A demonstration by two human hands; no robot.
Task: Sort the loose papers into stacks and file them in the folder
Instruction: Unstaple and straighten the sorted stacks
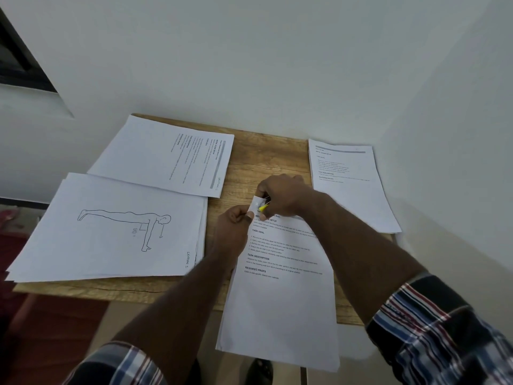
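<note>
Hands meet over the desk [266, 151]: left hand [236, 226] and right hand [280, 195] both pinch a small white packet [256, 204] with a yellow bit, just above the near stack [280, 301]. Three more stacks lie around: drawing stack [111, 232], far-left stack [166, 157], right stack [349, 184].

The near sheet [280, 273] carries the headings "TASK GOAL", "TASK DESCRIPTION" and "REQUIRED PROPS". The drawing sheet [111, 232] shows "90" beside the figure and handwritten "SECTION" at its corner.
</note>
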